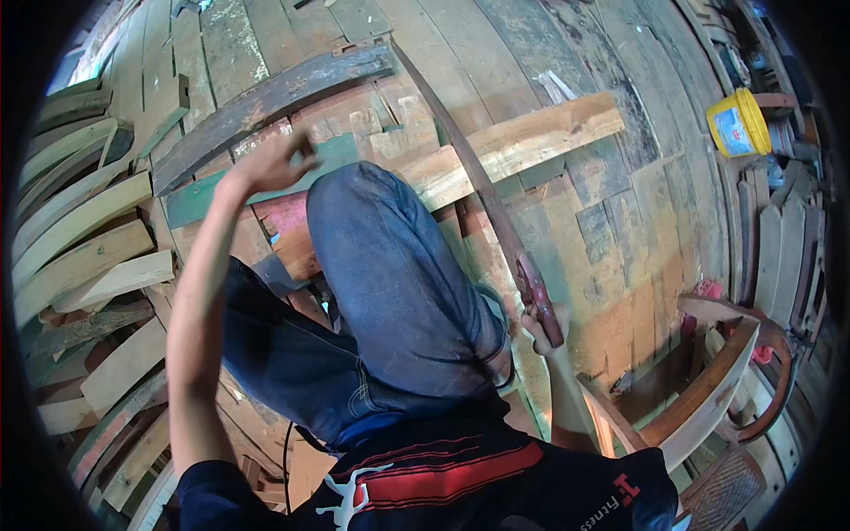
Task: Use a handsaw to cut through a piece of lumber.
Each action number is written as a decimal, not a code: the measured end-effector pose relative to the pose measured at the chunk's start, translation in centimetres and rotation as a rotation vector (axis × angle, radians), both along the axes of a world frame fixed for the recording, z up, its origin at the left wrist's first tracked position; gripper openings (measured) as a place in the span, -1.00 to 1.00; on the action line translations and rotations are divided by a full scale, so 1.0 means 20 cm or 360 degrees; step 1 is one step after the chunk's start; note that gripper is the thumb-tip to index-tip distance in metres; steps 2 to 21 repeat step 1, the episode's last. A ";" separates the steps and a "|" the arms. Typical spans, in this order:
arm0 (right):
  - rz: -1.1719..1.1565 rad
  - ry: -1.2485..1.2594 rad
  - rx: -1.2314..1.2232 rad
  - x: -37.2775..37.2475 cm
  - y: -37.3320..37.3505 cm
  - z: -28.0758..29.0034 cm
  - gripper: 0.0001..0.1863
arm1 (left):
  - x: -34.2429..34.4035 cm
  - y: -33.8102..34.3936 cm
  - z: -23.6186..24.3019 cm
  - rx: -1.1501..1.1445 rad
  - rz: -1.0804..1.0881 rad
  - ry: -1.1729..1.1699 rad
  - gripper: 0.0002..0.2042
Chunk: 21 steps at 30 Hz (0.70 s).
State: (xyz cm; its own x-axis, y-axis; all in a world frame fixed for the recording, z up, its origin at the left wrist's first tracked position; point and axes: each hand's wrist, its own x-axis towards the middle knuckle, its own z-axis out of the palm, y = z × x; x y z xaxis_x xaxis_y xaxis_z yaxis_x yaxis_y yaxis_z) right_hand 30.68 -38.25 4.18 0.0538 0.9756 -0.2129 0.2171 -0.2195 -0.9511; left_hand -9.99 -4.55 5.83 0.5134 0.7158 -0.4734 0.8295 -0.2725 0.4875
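My right hand (pixel 540 332) grips the reddish-brown handle of a long handsaw (pixel 478 173). Its narrow, brown, rusty-looking blade reaches up and left across a pale wooden board (pixel 549 133). Part of that board is hidden behind my bent knee (pixel 367 195) in blue jeans. To the left of the knee, my left hand (pixel 276 164) is raised with loosely bent fingers apart, and nothing shows in it. Beyond it lies a dark, weathered beam (pixel 274 102), with a green-painted plank (pixel 208 202) beneath the hand.
Curved, rough-cut wood pieces (pixel 84 208) are stacked along the left side. A yellow bucket (pixel 739 124) stands at the far right. Nearer on the right is a curved wooden frame (pixel 708 380). The worn plank floor (pixel 611 230) has gaps and patches.
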 end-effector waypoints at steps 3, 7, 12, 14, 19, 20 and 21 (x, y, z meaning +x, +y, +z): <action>0.0110 -0.0225 0.0177 0.01 0.01 -0.01 -0.71 | -0.01 0.01 0.01 0.0011 0.0002 0.0000 -0.55; 0.0110 -0.0225 0.0177 0.01 0.01 -0.01 -0.71 | -0.01 0.01 0.01 0.0011 0.0002 0.0000 -0.55; 0.0110 -0.0225 0.0177 0.01 0.01 -0.01 -0.71 | -0.01 0.01 0.01 0.0011 0.0002 0.0000 -0.55; 0.0110 -0.0225 0.0177 0.01 0.01 -0.01 -0.71 | -0.01 0.01 0.01 0.0011 0.0002 0.0000 -0.55; 0.0110 -0.0225 0.0177 0.01 0.01 -0.01 -0.71 | -0.01 0.01 0.01 0.0011 0.0002 0.0000 -0.55; 0.0110 -0.0225 0.0177 0.01 0.01 -0.01 -0.71 | -0.01 0.01 0.01 0.0011 0.0002 0.0000 -0.55; 0.0110 -0.0225 0.0177 0.01 0.01 -0.01 -0.71 | -0.01 0.01 0.01 0.0011 0.0002 0.0000 -0.55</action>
